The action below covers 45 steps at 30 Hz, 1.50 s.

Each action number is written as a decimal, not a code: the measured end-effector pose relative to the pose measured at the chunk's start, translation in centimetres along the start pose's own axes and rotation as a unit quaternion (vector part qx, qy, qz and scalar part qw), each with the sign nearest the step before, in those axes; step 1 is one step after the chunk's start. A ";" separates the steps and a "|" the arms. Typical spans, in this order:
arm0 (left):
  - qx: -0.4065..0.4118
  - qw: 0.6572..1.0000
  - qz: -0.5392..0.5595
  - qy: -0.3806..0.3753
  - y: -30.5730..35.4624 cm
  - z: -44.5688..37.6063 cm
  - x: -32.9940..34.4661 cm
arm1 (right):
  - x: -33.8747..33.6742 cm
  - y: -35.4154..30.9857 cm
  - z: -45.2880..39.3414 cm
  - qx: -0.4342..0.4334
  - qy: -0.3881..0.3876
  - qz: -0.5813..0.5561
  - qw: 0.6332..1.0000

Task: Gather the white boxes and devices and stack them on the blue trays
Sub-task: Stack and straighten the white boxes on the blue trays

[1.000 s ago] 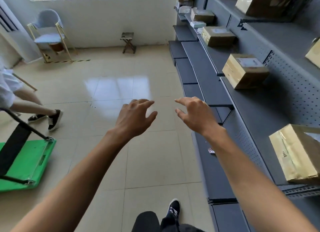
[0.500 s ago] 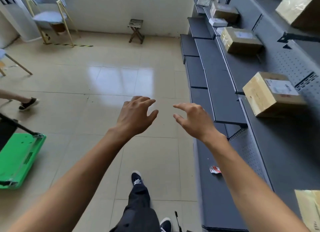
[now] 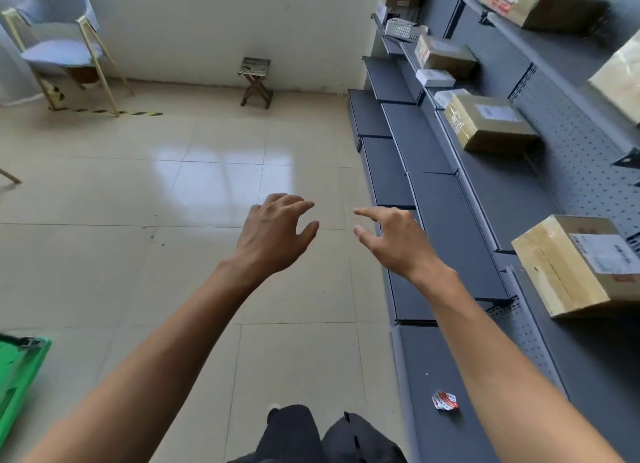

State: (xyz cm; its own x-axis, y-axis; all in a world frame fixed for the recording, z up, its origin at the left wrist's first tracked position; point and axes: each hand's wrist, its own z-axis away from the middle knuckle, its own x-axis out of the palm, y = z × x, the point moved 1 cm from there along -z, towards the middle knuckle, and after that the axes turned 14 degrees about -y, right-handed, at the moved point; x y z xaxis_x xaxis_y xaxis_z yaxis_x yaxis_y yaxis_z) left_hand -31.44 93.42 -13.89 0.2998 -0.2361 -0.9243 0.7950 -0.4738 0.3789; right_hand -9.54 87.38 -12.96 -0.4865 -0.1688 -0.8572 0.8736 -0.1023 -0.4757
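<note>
Both arms reach forward over the tiled floor (image 3: 207,255), and neither hand holds anything. The left hand (image 3: 273,232) is seen from the back, its fingers loosely spread and slightly bent, thumb apart. The right hand (image 3: 391,237) hangs close beside it with the forefinger stretched toward the left hand, the thumb below it and the other fingers loosely bent; a gap of floor shows between the two hands. To the right of the right hand runs a dark grey shelving unit (image 3: 450,220), whose lower shelves pass under the right wrist. A small white box (image 3: 434,77) lies on a shelf far ahead and to the right of the right hand, with a second pale box (image 3: 445,97) just nearer than it, beside a brown carton (image 3: 488,125). A white mesh basket (image 3: 403,30) sits farther still along that shelf. Another brown carton (image 3: 578,263) stands on the shelf to the right of the right forearm, and a crumpled wrapper (image 3: 445,401) lies on the bottom shelf beside that forearm. A green cart (image 3: 17,376) edges in well to the left of the left arm. Far ahead of the left hand stand a small wooden stool (image 3: 255,80) and a pale blue chair (image 3: 59,37).
</note>
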 end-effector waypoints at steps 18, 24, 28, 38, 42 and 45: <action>0.006 0.999 -0.029 -0.025 1.4 -27.9 -1.6 | -9.6 13.1 -22.2 0.021 0.013 -0.054 0.998; 0.003 0.999 -0.023 -0.029 2.4 -34.6 -1.5 | -12.5 16.1 -27.4 0.014 0.013 -0.065 0.998; 0.008 0.999 -0.019 -0.030 2.5 -38.7 -1.5 | -13.8 18.1 -30.2 0.020 0.007 -0.065 0.998; 0.016 0.998 -0.004 -0.065 -1.4 -52.1 -0.1 | -16.2 21.5 -41.5 0.051 -0.002 -0.070 0.996; 0.034 0.996 -0.005 -0.082 -3.8 -60.1 -0.8 | -17.5 22.1 -47.6 0.080 -0.003 -0.069 0.994; 0.055 0.994 -0.007 -0.092 -4.9 -65.8 -2.0 | -18.7 22.8 -51.4 0.102 -0.011 -0.074 0.992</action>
State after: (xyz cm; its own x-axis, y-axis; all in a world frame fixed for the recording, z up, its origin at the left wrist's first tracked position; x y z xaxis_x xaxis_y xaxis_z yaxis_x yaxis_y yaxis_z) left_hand -1.19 152.05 -16.93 0.1797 -0.3753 -0.9093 0.7333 -0.5650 0.3781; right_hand 19.90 138.61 -17.89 -0.6113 -0.1576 -0.7755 0.7738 -0.3242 -0.5441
